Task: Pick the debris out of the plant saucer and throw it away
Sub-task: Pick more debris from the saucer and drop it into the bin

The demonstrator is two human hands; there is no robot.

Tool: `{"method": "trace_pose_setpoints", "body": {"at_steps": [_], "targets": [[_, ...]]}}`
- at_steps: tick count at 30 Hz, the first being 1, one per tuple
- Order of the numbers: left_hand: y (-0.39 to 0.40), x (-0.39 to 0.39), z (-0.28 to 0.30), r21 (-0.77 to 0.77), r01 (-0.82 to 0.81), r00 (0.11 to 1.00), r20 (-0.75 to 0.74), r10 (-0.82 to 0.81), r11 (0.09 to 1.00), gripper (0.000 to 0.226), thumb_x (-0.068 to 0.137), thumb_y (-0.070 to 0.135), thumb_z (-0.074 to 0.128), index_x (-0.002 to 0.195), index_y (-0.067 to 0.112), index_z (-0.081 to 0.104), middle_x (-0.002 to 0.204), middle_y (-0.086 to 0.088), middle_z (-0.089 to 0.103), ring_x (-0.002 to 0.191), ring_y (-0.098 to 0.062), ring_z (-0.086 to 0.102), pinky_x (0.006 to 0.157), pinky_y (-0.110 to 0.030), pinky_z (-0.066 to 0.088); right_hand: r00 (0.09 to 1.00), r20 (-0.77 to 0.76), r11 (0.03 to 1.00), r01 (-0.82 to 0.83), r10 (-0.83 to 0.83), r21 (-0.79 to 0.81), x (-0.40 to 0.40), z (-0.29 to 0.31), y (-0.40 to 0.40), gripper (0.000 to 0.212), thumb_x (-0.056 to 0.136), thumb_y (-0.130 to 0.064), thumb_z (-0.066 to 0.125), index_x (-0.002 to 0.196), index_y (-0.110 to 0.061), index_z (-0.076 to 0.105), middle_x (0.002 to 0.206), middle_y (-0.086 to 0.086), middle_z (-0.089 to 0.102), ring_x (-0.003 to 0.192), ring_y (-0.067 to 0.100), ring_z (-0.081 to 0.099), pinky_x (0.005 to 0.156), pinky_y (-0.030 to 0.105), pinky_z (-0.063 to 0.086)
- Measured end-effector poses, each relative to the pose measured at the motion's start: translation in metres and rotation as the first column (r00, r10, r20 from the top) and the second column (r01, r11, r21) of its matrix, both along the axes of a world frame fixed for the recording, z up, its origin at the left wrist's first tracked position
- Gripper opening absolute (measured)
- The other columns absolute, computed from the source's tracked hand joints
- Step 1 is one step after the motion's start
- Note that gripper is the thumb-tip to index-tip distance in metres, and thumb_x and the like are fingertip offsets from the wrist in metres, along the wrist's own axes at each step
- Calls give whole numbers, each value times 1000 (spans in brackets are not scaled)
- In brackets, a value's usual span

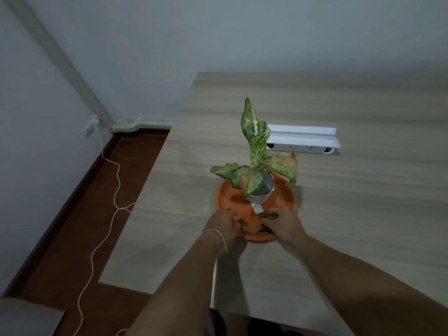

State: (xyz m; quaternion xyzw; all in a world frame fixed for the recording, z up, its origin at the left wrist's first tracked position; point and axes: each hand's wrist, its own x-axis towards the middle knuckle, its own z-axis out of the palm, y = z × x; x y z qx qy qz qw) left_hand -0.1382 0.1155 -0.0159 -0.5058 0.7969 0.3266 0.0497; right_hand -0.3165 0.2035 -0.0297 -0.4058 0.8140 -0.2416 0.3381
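Note:
An orange plant saucer (283,197) sits on the wooden table and holds a small white pot (260,197) with a green and yellow leafy plant (254,151). Small dark leaf scraps (243,223) lie in the near part of the saucer. My left hand (224,224) is at the saucer's near left rim, fingers curled onto the scraps. At the near right rim is my right hand (282,224), fingers bent down over more scraps (263,230). What each hand actually holds is hidden by the fingers.
A white power strip box (303,139) is set into the table (363,202) behind the plant. The table's left edge drops to a dark red floor (80,226), where a thin white cable (114,190) runs from a wall socket (88,129).

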Motion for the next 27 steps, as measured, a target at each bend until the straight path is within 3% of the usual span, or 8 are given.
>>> {"method": "trace_pose_setpoints", "body": {"at_steps": [4,6,10,14,17,19,21,27], "targets": [[-7,-22,-7,-87,102,976,204,-82,991,41,80,41,59,115,20,59,126,-12,58,114,-37,57,95,-46,48,962,-130,967,-227,241,115,-17,-12,-10,7,79,-25,69,83,-20,73,78,-4,69,75,14,64,61,28,49],[-10,-28,-10,-105,126,950,301,-90,986,51,76,46,61,120,21,53,130,-12,51,119,-37,51,98,-48,41,920,-162,928,-327,356,181,-21,-18,-16,17,75,-26,65,88,-21,74,90,-1,73,86,19,68,73,35,57],[-13,-36,-25,-131,200,899,419,-129,971,65,69,55,64,122,20,51,130,-14,50,122,-37,46,101,-51,33,854,-218,870,-412,472,271,-21,-26,-23,36,75,-31,65,107,-17,71,113,8,65,105,30,63,87,37,55],[-14,-47,-23,-59,224,889,421,-179,973,48,66,57,63,106,30,63,120,-9,58,112,-32,54,101,-51,36,777,-261,811,-494,573,312,-20,-27,-30,50,78,-42,67,119,-14,65,123,15,61,112,33,57,97,41,50],[-11,-56,-13,-18,257,888,398,-229,966,44,78,42,63,115,18,58,124,-14,58,115,-35,55,102,-49,43,730,-270,772,-540,628,335,-17,-27,-32,59,85,-42,64,133,-10,54,129,19,57,116,36,54,100,41,47],[-9,-63,-9,-12,258,895,380,-234,966,49,84,36,61,126,13,52,130,-18,55,120,-37,53,102,-50,44,695,-300,753,-556,654,352,-15,-26,-33,52,90,-41,60,132,-11,55,130,18,59,114,35,55,98,41,47],[-8,-67,-6,3,273,899,356,-256,962,42,87,33,59,121,10,55,127,-19,58,117,-38,55,99,-47,46,669,-310,735,-578,676,354,-13,-21,-35,44,93,-38,58,128,-11,58,131,18,58,116,35,55,97,41,45],[-13,-71,-23,154,96,939,315,-141,983,26,83,28,61,99,10,69,111,-17,68,101,-35,64,84,-35,54,716,-257,757,-572,649,316,-5,-20,-40,45,94,-29,56,133,-7,52,133,19,55,116,36,55,96,38,46]]}}
